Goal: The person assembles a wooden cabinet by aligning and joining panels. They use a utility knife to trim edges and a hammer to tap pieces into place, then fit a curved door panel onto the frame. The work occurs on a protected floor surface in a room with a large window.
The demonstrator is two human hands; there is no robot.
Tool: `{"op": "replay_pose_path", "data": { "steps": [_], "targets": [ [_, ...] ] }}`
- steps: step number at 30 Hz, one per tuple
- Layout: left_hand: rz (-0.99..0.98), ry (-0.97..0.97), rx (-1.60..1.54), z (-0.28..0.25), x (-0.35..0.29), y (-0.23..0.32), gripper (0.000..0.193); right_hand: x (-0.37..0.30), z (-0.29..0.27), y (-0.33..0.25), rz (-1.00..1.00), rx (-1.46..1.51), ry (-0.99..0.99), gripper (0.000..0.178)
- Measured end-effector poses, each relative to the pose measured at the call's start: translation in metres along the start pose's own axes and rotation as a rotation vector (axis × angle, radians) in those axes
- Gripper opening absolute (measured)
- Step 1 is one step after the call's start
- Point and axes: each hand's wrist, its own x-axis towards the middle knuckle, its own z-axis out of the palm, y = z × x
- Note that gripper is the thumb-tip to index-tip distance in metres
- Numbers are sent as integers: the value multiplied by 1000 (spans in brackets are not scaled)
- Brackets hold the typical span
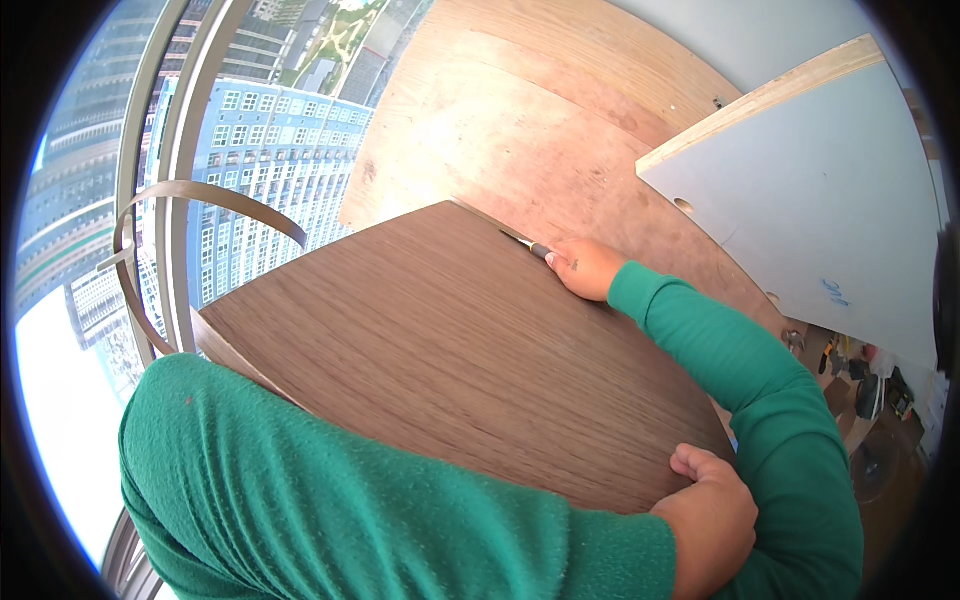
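Observation:
A brown wood-grain panel (450, 340) lies at an angle across the middle of the view. My right hand (583, 268) is closed round the black-and-yellow handle of a slim-bladed hand tool (522, 241). Its narrow blade lies along the panel's far right edge and points toward the far corner. My left arm reaches across the near side of the panel. At the panel's near right corner, my left hand (712, 515) is closed over the edge, thumb side on top; its other fingers are hidden.
A thin brown strip (235, 198) curls up beside the window frame (180, 130) on the left. Beyond the panel spreads a light wooden board (520, 120). A pale grey panel (820, 190) with holes stands at right, with several tools (870, 385) below it.

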Motion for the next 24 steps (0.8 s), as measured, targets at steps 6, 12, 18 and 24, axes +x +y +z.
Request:
{"op": "replay_pose_path", "data": {
  "steps": [6,12,18,24],
  "targets": [
    [29,27,-46,-2,-15,0,62,-22,-4,1,47,-28,4,33],
    [91,355,-79,16,-22,-1,62,-40,-6,14,96,-93,-44,32],
    [40,352,-125,10,-13,-6,62,-81,-13,34,133,-22,-37,31],
    [82,369,-87,9,-34,-5,61,-128,-35,49,172,-30,-61,38]
  ]
}}
